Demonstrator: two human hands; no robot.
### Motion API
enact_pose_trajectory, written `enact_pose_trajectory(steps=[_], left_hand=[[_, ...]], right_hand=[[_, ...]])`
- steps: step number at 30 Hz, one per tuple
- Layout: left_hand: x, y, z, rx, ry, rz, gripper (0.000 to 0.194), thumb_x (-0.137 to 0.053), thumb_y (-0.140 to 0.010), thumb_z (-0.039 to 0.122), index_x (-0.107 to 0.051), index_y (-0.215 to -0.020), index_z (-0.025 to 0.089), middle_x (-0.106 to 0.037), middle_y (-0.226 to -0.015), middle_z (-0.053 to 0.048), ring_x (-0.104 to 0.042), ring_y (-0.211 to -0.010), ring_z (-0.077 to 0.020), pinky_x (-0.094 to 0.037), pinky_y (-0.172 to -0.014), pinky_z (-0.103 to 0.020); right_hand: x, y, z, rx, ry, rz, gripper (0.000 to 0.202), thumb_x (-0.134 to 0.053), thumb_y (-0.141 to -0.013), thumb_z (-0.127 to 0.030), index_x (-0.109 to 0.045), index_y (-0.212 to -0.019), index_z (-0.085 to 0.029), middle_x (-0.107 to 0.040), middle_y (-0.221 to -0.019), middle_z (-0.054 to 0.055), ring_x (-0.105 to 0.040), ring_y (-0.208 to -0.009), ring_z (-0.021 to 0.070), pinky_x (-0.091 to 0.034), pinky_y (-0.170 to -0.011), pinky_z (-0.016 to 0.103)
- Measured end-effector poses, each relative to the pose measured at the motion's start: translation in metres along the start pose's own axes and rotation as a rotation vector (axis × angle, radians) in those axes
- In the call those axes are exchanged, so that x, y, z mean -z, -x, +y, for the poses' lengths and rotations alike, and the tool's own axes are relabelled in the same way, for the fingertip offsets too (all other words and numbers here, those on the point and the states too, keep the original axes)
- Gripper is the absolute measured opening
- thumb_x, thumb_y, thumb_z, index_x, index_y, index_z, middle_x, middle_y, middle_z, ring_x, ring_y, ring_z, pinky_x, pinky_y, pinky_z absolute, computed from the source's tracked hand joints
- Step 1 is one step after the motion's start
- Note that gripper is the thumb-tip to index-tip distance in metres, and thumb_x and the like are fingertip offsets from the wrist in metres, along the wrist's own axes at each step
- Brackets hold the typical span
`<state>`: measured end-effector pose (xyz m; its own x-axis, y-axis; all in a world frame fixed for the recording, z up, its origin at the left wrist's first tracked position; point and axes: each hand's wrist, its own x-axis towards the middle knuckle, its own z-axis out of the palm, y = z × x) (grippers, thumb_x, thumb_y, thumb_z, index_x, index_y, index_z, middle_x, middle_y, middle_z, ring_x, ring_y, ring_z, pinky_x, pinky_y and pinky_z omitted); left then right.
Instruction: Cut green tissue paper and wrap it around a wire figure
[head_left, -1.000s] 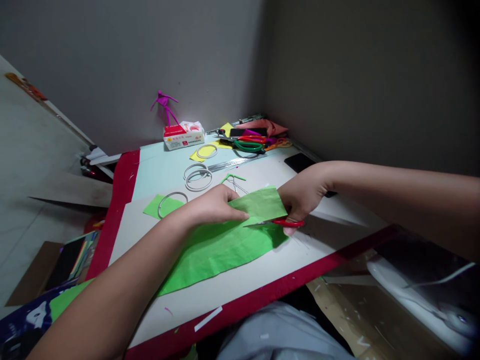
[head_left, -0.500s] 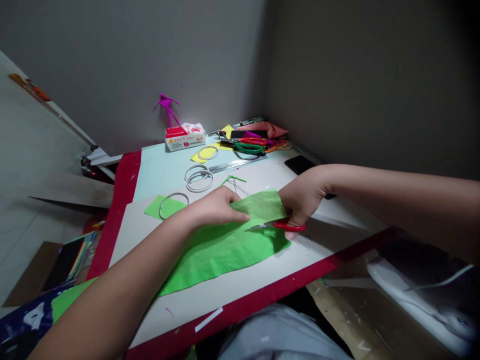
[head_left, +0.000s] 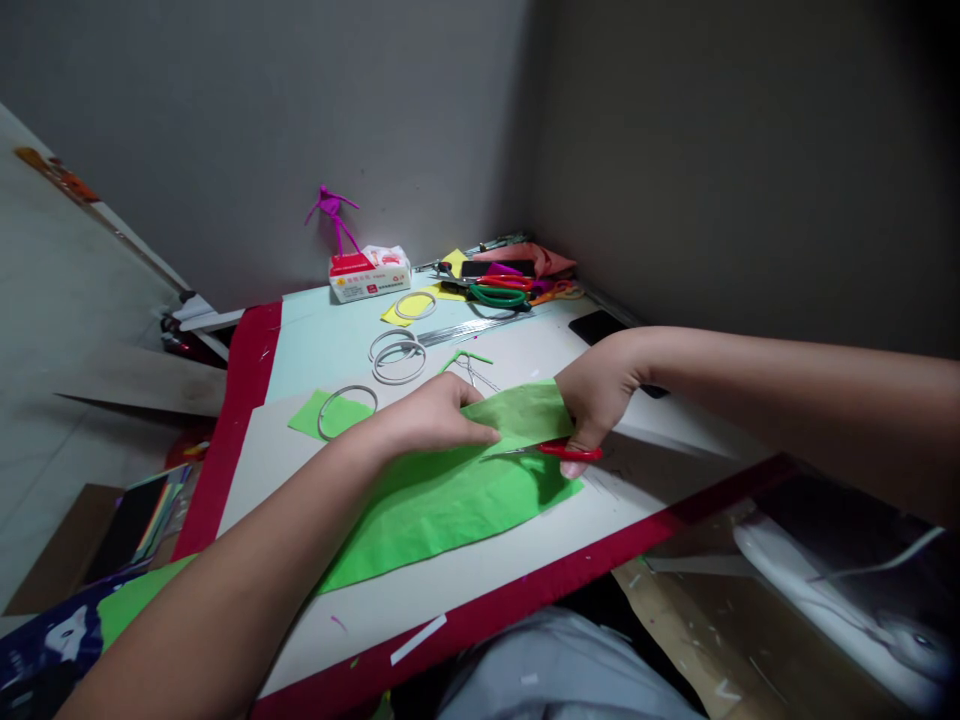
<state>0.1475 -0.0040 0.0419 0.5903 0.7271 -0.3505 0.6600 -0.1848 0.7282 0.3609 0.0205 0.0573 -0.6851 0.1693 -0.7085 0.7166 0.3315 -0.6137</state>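
Note:
A large sheet of bright green crepe-like paper lies across the table, its far strip lifted and paler. My left hand grips the upper edge of that sheet between thumb and fingers. My right hand is closed on red-handled scissors, their blades pointing left into the sheet below the strip. Part of the right fingers is hidden behind the strip. Just beyond my hands lie a bent green stick and thin wires.
White rings lie on the table, one over a small green piece. A tissue pack carries a purple figure at the back. Green-handled scissors lie in a pile there. A dark phone-like object sits behind my right wrist.
My right hand has shifted slightly left with the scissors, and their blades now look more closed and reach further along the green sheet. My left hand stays in about the same place.

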Motion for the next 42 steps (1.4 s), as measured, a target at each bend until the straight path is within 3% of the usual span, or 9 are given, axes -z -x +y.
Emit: enact_pose_trajectory(steps=[13, 19, 23, 32, 40, 42], left_hand=[[-0.002, -0.001, 0.002, 0.006, 0.006, -0.005, 0.021, -0.067, -0.067, 0.034, -0.07, -0.071, 0.013, -0.055, -0.059, 0.002, -0.045, -0.051, -0.0094, -0.034, -0.045, -0.02], [-0.001, -0.001, 0.001, 0.0, 0.0, 0.007, 0.02, -0.067, -0.068, 0.034, -0.069, -0.07, 0.014, -0.054, -0.059, 0.002, -0.044, -0.051, -0.0092, -0.033, -0.045, -0.02], [-0.002, -0.001, 0.001, 0.001, -0.009, 0.001, 0.022, -0.066, -0.067, 0.037, -0.069, -0.071, 0.015, -0.054, -0.058, 0.003, -0.044, -0.05, -0.0095, -0.033, -0.045, -0.02], [0.011, 0.003, -0.002, 0.044, -0.11, -0.117, 0.029, -0.067, -0.068, 0.046, -0.068, -0.068, 0.016, -0.051, -0.055, 0.003, -0.043, -0.049, -0.0102, -0.03, -0.042, -0.021], [0.017, 0.009, 0.003, 0.099, -0.256, -0.222, 0.03, -0.068, -0.066, 0.048, -0.064, -0.066, 0.018, -0.054, -0.057, 0.003, -0.046, -0.051, -0.0121, -0.033, -0.044, -0.022], [0.016, 0.01, 0.005, 0.119, -0.275, -0.213, 0.029, -0.068, -0.065, 0.047, -0.064, -0.066, 0.018, -0.056, -0.057, 0.003, -0.047, -0.051, -0.0125, -0.034, -0.044, -0.022]], right_hand=[[-0.003, -0.001, -0.009, -0.161, -0.024, 0.14, 0.045, -0.085, -0.044, -0.047, -0.072, -0.072, -0.014, -0.068, -0.069, -0.003, -0.063, -0.086, 0.0219, -0.047, -0.081, 0.031], [-0.003, -0.001, -0.01, -0.148, 0.016, 0.133, 0.044, -0.084, -0.049, -0.047, -0.073, -0.078, -0.016, -0.07, -0.073, -0.002, -0.064, -0.087, 0.0227, -0.047, -0.081, 0.032], [-0.003, 0.0, -0.012, -0.223, 0.063, 0.165, 0.043, -0.084, -0.048, -0.048, -0.073, -0.074, -0.016, -0.07, -0.075, -0.001, -0.064, -0.086, 0.0238, -0.047, -0.079, 0.033], [-0.004, 0.001, -0.008, -0.184, 0.077, 0.131, 0.05, -0.081, -0.047, -0.057, -0.072, -0.074, -0.015, -0.069, -0.075, -0.001, -0.062, -0.085, 0.0241, -0.047, -0.078, 0.034], [-0.007, 0.002, -0.011, -0.239, 0.055, 0.208, 0.048, -0.079, -0.048, -0.059, -0.071, -0.066, -0.015, -0.067, -0.067, -0.002, -0.063, -0.081, 0.0226, -0.047, -0.077, 0.036], [-0.007, 0.001, -0.011, -0.215, 0.035, 0.317, 0.048, -0.08, -0.044, -0.059, -0.07, -0.063, -0.016, -0.066, -0.064, -0.003, -0.063, -0.077, 0.0213, -0.047, -0.075, 0.035]])
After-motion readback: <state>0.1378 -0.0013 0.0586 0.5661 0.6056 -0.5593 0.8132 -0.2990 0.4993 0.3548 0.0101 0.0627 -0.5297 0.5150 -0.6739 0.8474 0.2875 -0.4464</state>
